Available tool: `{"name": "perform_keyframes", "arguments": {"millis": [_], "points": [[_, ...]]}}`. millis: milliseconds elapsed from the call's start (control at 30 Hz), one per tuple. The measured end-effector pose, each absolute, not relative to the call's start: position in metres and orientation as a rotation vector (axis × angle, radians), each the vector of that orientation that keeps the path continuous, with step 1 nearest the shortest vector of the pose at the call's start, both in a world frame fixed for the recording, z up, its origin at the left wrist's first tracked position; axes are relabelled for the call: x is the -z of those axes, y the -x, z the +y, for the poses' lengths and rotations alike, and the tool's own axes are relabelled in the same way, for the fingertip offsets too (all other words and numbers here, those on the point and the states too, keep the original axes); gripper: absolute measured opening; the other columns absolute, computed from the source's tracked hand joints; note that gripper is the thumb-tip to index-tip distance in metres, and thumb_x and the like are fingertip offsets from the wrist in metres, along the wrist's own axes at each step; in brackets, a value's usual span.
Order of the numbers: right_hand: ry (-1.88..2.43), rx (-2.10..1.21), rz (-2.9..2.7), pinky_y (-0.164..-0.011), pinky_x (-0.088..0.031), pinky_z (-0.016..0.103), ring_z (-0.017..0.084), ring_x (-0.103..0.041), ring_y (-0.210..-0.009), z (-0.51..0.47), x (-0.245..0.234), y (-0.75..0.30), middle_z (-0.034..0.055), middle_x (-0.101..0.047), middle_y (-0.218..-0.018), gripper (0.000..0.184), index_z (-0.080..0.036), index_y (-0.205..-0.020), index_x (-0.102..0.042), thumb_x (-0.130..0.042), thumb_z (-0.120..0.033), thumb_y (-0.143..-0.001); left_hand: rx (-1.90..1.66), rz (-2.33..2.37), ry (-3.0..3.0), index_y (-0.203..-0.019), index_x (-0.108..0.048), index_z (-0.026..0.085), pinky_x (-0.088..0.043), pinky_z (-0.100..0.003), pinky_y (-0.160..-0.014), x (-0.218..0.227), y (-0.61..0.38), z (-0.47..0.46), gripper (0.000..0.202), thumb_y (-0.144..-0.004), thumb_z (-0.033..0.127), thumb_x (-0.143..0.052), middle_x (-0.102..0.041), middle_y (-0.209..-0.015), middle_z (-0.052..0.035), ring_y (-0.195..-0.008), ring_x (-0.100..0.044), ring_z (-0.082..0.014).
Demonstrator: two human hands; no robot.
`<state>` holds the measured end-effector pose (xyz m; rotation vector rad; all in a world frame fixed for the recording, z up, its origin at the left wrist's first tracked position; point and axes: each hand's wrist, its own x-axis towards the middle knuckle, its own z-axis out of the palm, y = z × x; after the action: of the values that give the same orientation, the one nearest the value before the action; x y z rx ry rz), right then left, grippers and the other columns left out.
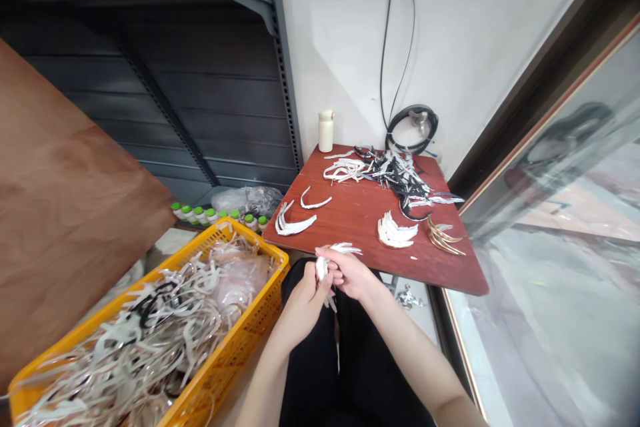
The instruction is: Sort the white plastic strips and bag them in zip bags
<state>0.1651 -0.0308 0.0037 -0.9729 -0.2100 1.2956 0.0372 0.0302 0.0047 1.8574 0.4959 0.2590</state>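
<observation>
My left hand (309, 293) and my right hand (347, 270) meet over my lap at the near edge of the red-brown table. Both are closed on a small bundle of white strips (322, 269); some ends hang below the fingers. Just beyond my right hand, more white strips (347, 249) lie on the table edge. A curved white bunch (295, 221) and a single curved strip (315, 202) rest at the left. On the right are a fanned white pile (396, 232) and several gold-coloured strips (445, 240). The fingers partly hide the bundle.
An orange crate (255, 320) full of tangled strips stands at my left. Black and white strips (397, 173) heap at the back of the table (350, 203), near a cream bottle (326, 131) and coiled black cable (413, 128). Green-capped bottles (199, 215) stand by dark shelving (220, 80). Glass borders the right.
</observation>
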Motion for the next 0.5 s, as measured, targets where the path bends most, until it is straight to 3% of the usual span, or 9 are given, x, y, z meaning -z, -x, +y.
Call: {"name": "perform_keyframes", "arguments": {"millis": [100, 200, 300, 367, 500], "points": [[0.981, -1.243, -0.279, -0.031, -0.022, 0.016, 0.002, -0.024, -0.035, -0.032, -0.005, -0.164, -0.0121, -0.037, -0.048, 0.037, -0.018, -0.07, -0.052, -0.083, -0.037, -0.065, -0.33, 0.479, -1.878, -0.1, -0.043, 0.021, -0.048, -0.033, -0.081, -0.001, -0.038, 0.031, 0.024, -0.098, 0.043, -0.035, -0.062, -0.091, -0.0032, -0.082, -0.063, -0.0181], [0.995, -1.245, -0.32, -0.033, -0.03, 0.019, 0.003, -0.025, -0.034, -0.031, -0.004, -0.162, -0.0112, -0.036, -0.046, 0.04, -0.018, -0.061, -0.049, -0.082, -0.039, -0.066, -0.356, 0.523, -1.961, -0.1, -0.041, 0.021, -0.048, -0.033, -0.075, 0.001, -0.038, 0.031, 0.023, -0.098, 0.042, -0.032, -0.063, -0.086, -0.0041, -0.079, -0.063, -0.0198], [0.983, -1.241, -0.209, -0.033, -0.025, 0.018, 0.002, -0.024, -0.035, -0.027, -0.003, -0.157, -0.0104, -0.036, -0.046, 0.045, -0.018, -0.056, -0.045, -0.083, -0.04, -0.065, -0.339, 0.608, -2.052, -0.105, -0.04, 0.02, -0.048, -0.035, -0.07, 0.002, -0.039, 0.029, 0.024, -0.099, 0.04, -0.03, -0.065, -0.089, -0.0075, -0.079, -0.065, -0.023], [0.92, -1.192, -0.086, -0.035, -0.022, 0.016, 0.001, -0.025, -0.037, -0.026, -0.003, -0.151, -0.0095, -0.039, -0.049, 0.044, -0.017, -0.059, -0.048, -0.085, -0.041, -0.063, -0.369, 0.657, -2.112, -0.109, -0.041, 0.019, -0.049, -0.035, -0.069, 0.003, -0.039, 0.028, 0.025, -0.099, 0.038, -0.03, -0.066, -0.095, -0.0101, -0.082, -0.067, -0.0249], [0.808, -1.169, 0.047, -0.039, -0.026, 0.015, 0.003, -0.036, -0.046, -0.031, -0.009, -0.134, -0.0053, -0.051, -0.062, 0.04, -0.015, -0.071, -0.059, -0.085, -0.044, -0.062, -0.558, 0.738, -2.239, -0.114, -0.046, 0.018, -0.049, -0.034, -0.071, -0.003, -0.037, 0.026, 0.026, -0.099, 0.033, -0.03, -0.066, -0.101, -0.0123, -0.087, -0.067, -0.0248]]}}
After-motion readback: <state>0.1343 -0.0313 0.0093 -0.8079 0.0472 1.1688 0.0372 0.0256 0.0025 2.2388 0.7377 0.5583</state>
